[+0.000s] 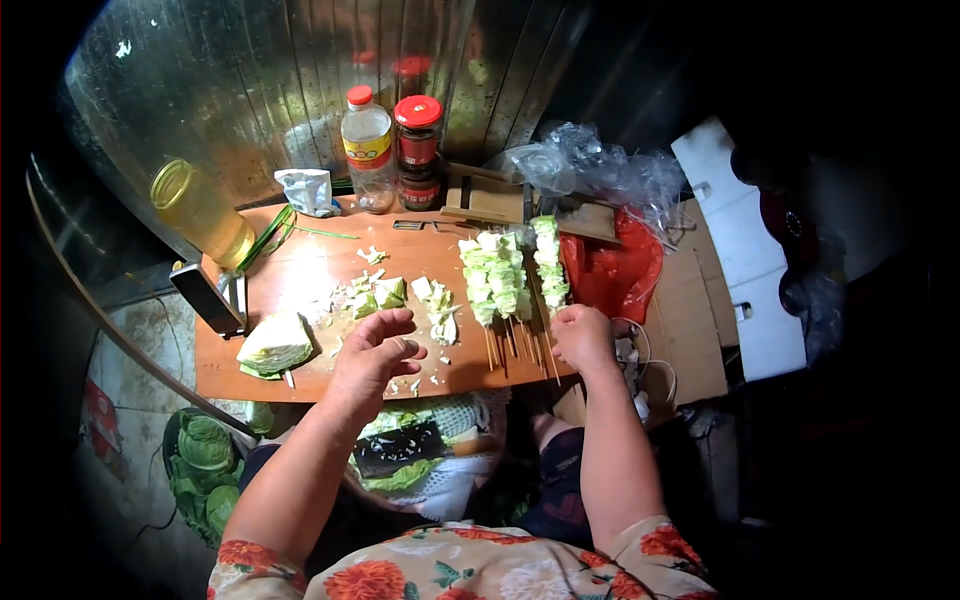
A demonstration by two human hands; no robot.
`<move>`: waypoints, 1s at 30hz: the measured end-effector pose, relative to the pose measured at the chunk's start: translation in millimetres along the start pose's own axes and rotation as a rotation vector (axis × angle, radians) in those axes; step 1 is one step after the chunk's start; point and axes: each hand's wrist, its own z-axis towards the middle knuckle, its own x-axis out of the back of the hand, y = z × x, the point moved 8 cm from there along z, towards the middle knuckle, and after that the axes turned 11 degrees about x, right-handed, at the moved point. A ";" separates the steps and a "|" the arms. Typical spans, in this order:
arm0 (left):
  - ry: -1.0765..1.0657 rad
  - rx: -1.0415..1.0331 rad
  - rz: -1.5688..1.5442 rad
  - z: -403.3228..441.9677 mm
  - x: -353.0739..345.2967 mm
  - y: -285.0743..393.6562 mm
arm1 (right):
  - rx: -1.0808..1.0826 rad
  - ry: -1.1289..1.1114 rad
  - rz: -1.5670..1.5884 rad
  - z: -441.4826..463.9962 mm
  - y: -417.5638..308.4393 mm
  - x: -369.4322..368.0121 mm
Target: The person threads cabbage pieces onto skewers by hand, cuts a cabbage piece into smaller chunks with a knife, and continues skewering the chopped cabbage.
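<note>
Tabletop (430, 260) edge partly hides the near basket (470, 475) containing cabbage leaves (405, 476). Left hand (375, 348): released, fingers spread. Right hand (583, 338): curled beside rightmost cabbage skewer (549, 260); grip cannot be determined.

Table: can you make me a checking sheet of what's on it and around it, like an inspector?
Surface: brown table, scattered with cabbage scraps.
Job's things: cabbage skewers clustered toward the right; cut cabbage at left.
Clutter: bottle and jars at the back; clear plastic and red bag at right.
Hands: left hand open; right hand at the rightmost skewer, grip unclear.
Cables: white cord near the table's right side.
Surroundings: shiny wall behind; whole cabbages at lower left.
</note>
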 end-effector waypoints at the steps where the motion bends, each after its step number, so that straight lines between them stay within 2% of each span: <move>1: -0.001 0.004 0.009 0.0 -0.5 0.2 | -0.082 -0.033 -0.054 4.4 14.2 -3.2; 2: -0.004 0.003 0.006 0.1 -0.4 0.6 | -0.081 -0.031 -0.058 10.6 21.5 -6.8; 4: -0.006 0.017 0.026 0.7 0.1 -1.1 | -0.113 -0.195 -0.121 13.2 23.7 -20.8; 6: -0.012 0.022 0.030 0.7 -0.1 -1.8 | -0.185 -0.198 -0.045 12.9 32.0 -30.8; 9: -0.019 0.029 0.039 -0.4 -1.0 -1.5 | -0.194 -0.350 -0.205 20.2 47.6 -49.7; 13: -0.034 0.047 0.039 -3.0 -1.8 -1.7 | -0.108 -0.305 -0.313 31.5 56.7 -50.5; 15: -0.034 0.050 0.041 -1.5 -0.2 -1.8 | 0.049 -0.113 -0.438 34.2 38.4 -30.4; 18: -0.034 0.054 0.041 -0.4 2.2 -2.3 | -0.015 -0.021 -0.402 38.1 49.5 -23.5; 23: -0.039 0.051 0.043 -0.8 1.6 -1.2 | 0.053 0.129 -0.447 17.4 31.7 -10.3; 25: -0.022 0.044 0.033 -2.9 2.3 3.9 | 0.238 0.197 -0.466 10.5 18.2 -11.3; 26: -0.004 0.034 0.024 -3.6 3.8 7.2 | 0.239 0.194 -0.467 9.8 18.3 -13.4; 28: 0.039 -0.020 0.012 -0.4 14.2 17.7 | 0.137 -0.082 -0.667 9.6 29.5 -36.1; 30: 0.084 -0.058 -0.006 5.4 29.8 27.2 | 0.096 -0.102 -0.693 4.1 28.8 -36.8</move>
